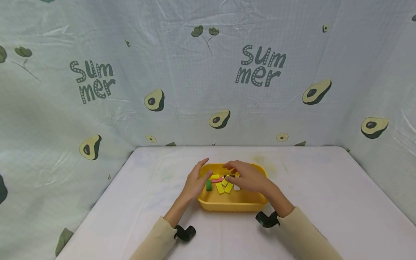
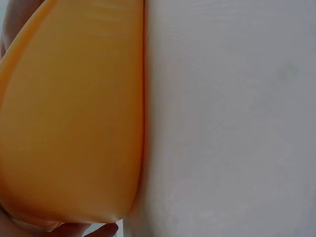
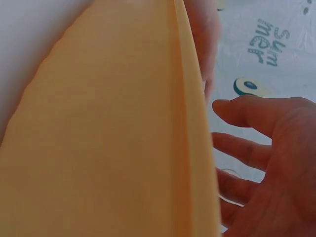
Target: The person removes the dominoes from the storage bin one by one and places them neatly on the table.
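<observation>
A yellow plastic basin (image 1: 232, 207) stands on the table with small pieces inside. Among them are several yellow blocks (image 1: 220, 188), a green piece (image 1: 208, 185), a pink piece (image 1: 216, 180) and a white piece (image 1: 237, 187). At the basin's left rim is my left hand (image 1: 195, 182), thumb over the inside and fingers extended; whether it touches the rim I cannot tell. Over the right side hovers my right hand (image 1: 248, 177), its fingers loosely bent and apart. In the right wrist view nothing lies between that hand's thumb and fingers (image 3: 242, 150).
A white cloth covers the table (image 1: 146, 187) around the basin. Behind it hangs a pale curtain (image 1: 182, 68) printed with avocados and lettering. Black wrist cameras sit on the left wrist (image 1: 185, 233) and the right wrist (image 1: 267, 219).
</observation>
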The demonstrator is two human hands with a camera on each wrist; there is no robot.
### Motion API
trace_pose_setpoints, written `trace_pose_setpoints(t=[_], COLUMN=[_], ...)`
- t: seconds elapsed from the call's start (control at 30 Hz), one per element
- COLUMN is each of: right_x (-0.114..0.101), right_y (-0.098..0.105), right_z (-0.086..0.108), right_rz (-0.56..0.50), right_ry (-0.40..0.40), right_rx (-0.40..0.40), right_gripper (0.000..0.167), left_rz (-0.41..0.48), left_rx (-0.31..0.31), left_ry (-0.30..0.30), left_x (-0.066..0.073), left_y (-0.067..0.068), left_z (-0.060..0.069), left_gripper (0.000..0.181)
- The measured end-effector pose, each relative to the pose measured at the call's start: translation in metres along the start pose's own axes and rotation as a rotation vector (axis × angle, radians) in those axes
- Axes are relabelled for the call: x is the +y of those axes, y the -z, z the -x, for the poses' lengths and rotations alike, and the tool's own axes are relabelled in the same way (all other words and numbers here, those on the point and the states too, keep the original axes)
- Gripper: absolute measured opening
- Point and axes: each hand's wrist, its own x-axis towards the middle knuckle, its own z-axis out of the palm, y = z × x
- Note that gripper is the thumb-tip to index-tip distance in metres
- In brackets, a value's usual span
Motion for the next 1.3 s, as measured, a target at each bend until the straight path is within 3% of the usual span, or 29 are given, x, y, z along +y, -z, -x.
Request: trace_pose_setpoints(t=[0.17,0.3,0.57,0.73,0.8,1.03,1.3], right_x=[-0.001,-0.002,0.002,0.007,0.009,0.010,0.010], right_y=[-0.007,-0.012,-0.022,-0.029,-0.031,-0.035,-0.038], right_z=[-0.006,-0.010,-0.017,-0.020,-0.021,-0.021,-0.020], right_rz=[0.000,0.001,0.015,0.046,0.078,0.246,0.351], right_ry=[-0.035,-0.072,-0.150,-0.185,-0.204,-0.196,-0.165], right_rx=[0.021,0.056,0.099,0.105,0.103,0.079,0.033], right_gripper=[0.046,0.043,0.038,0.039,0.040,0.039,0.045], left_rz=[0.004,0.034,0.192,0.346,0.395,0.464,0.473], left_rx=[-0.004,-0.010,0.019,0.011,0.007,0.008,-0.016], left_ry=[-0.019,0.000,0.103,0.197,0.231,0.252,0.256], left_x=[-0.002,-0.004,-0.005,-0.010,-0.011,-0.014,-0.014], left_y=[-0.002,-0.001,-0.001,-0.004,-0.005,-0.005,-0.003], left_z=[0.000,-0.001,-0.004,-0.004,-0.003,-0.001,-0.001], left_gripper=[0.054,0.054,0.056,0.056,0.054,0.049,0.050])
